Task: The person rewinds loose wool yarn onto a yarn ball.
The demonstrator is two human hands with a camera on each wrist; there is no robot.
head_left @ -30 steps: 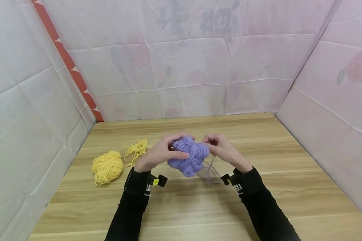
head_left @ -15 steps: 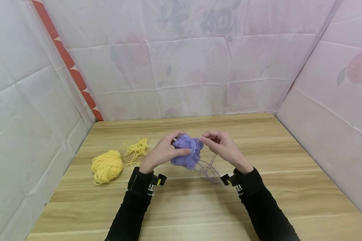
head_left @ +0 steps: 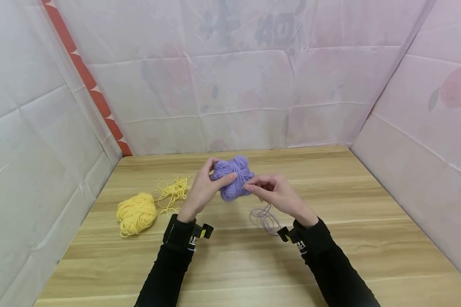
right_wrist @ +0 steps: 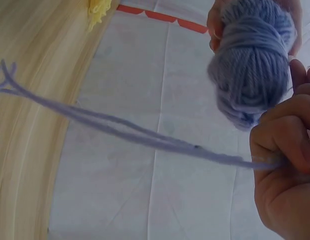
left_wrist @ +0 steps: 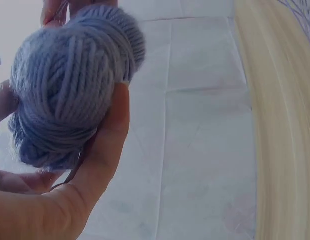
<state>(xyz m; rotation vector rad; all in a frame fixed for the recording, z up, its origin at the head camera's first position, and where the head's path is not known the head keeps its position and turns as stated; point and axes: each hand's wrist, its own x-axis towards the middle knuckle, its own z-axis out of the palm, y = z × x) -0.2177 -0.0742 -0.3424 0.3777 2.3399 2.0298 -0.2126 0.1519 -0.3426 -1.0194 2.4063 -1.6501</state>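
Observation:
In the head view my left hand (head_left: 204, 192) grips a purple ball of yarn (head_left: 238, 170), thumb across its near side and fingers behind. The left wrist view shows the wound ball (left_wrist: 65, 90) raised above the table between thumb and fingers. At its right side, my right hand (head_left: 278, 194) pinches a purple strand with thumb and forefinger. From that hand, in the right wrist view, a doubled length of loose purple yarn (right_wrist: 145, 137) trails down out of the curled fingers. Its loops (head_left: 266, 219) lie on the wooden table below.
A yellow ball of yarn (head_left: 137, 214) lies on the table to the left, its loose tangled strands (head_left: 173, 190) just beside my left wrist. White patterned sheets (head_left: 234, 85) hang behind and at both sides of the wooden table (head_left: 230, 264).
My left hand has raised and turned the purple ball, moving it slightly away from me. My right hand has come lower and left along its side. The yellow yarn stays put.

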